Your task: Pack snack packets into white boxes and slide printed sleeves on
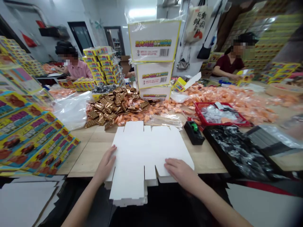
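In front of me a stack of white die-cut carton blanks (132,151) lies flat, its near end jutting past the table edge. At its left side my left hand (107,164) rests along the edge, fingers stretched out and touching the cardboard. My right hand (180,173) lies on the right panel with its fingers flat on top; its thumb is hidden. Beyond the blanks are a heap of gold-brown wrapped packets (113,104) and clear-wrapped orange pieces (132,118). A black tape dispenser (194,134) with a green core stands to the right.
Printed yellow boxes (30,135) are stacked at left. Three large white cartons (153,41) tower at the back. Right are a red basket (200,115) and a black tray (213,138) of wrapped packets. A person (79,67) works far left, another (227,66) far right.
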A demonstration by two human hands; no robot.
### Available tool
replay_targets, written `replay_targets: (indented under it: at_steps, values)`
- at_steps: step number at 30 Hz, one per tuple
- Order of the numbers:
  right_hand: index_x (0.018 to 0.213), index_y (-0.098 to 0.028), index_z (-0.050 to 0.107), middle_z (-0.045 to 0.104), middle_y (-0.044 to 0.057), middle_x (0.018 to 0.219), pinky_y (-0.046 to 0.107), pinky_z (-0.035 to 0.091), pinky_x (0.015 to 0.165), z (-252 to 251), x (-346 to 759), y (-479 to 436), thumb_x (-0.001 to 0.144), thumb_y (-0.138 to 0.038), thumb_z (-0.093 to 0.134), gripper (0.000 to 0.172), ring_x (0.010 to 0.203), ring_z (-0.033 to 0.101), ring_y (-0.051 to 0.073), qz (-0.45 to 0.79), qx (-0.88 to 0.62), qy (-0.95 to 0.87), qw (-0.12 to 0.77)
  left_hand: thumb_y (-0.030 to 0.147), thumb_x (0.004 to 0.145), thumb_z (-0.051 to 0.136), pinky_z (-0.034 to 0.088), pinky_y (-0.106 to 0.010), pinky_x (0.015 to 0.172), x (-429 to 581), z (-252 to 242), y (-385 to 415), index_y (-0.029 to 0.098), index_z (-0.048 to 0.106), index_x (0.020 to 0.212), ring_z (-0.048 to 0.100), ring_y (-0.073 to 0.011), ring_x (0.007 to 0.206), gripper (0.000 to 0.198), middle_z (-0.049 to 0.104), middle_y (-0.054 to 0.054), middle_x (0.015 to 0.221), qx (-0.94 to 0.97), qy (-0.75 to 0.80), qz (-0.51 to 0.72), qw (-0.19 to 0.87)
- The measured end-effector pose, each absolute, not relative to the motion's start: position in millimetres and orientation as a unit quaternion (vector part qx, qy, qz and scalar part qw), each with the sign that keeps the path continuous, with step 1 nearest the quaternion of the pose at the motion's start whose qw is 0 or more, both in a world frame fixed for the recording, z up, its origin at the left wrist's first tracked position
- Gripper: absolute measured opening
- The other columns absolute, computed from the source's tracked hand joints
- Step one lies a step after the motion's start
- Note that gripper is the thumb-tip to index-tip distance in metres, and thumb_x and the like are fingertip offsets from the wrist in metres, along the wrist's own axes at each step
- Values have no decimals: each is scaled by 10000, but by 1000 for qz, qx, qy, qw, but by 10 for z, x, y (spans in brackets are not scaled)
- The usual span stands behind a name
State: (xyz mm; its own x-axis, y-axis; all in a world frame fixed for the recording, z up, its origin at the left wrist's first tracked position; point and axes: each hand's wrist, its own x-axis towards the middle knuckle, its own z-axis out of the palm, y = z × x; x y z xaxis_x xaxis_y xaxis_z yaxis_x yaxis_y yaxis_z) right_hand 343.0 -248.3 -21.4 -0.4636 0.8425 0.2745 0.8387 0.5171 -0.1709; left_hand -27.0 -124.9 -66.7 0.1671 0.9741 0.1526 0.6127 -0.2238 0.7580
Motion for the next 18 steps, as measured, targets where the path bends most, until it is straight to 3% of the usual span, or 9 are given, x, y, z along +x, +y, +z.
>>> replay_targets:
  at_steps: [2,5,9,12,14,16,18]
  values:
    - [1064,-177,668,677,86,1118,363,517,901,-59,3412,-2414,868,-241,639,209,1033,628,229,55,-496,-859,117,351,876,418,235,-498,1178,-296,-676,-1258,179,507,1300,389,-252,1375,465,450,-125,1465,701,559,331,292]
    - [1132,-151,630,654,103,1076,382,511,875,95,3391,-2341,767,-270,757,404,989,606,253,68,-508,-857,61,353,872,412,239,-473,1180,-311,-694,-1275,162,497,1310,383,-243,1379,486,454,-134,1459,688,563,340,305]
    - [906,-193,668,649,57,1011,282,503,820,166,3449,-2208,859,-294,667,112,952,607,192,139,-462,-875,47,375,873,406,288,-448,1162,-292,-685,-1288,183,515,1300,406,-240,1365,480,482,-107,1444,663,567,358,332]
    - [816,-206,668,675,22,895,249,496,769,237,3481,-2084,954,-253,516,211,848,636,154,159,-452,-877,44,443,862,437,360,-426,1116,-317,-602,-1259,192,523,1292,451,-249,1329,506,513,-106,1413,637,572,372,358]
    - [805,-193,661,670,23,787,255,492,699,364,3479,-2035,979,-203,426,292,742,637,152,113,-467,-874,65,543,784,533,464,-439,1010,-383,-475,-1222,185,573,1204,544,-292,1220,553,593,-127,1294,605,616,383,327]
    - [793,-188,643,649,28,735,261,481,649,566,3490,-2031,985,-198,389,319,695,621,152,43,-463,-877,122,605,644,663,535,-451,868,-470,-290,-1199,185,647,983,630,-335,1040,540,685,-113,1043,576,668,345,320]
    - [831,-196,639,647,26,745,260,485,665,779,3535,-2079,981,-203,408,276,715,618,143,-18,-421,-885,196,601,583,738,554,-441,790,-528,-91,-1214,192,665,831,667,-340,908,485,708,-82,851,545,658,266,447]
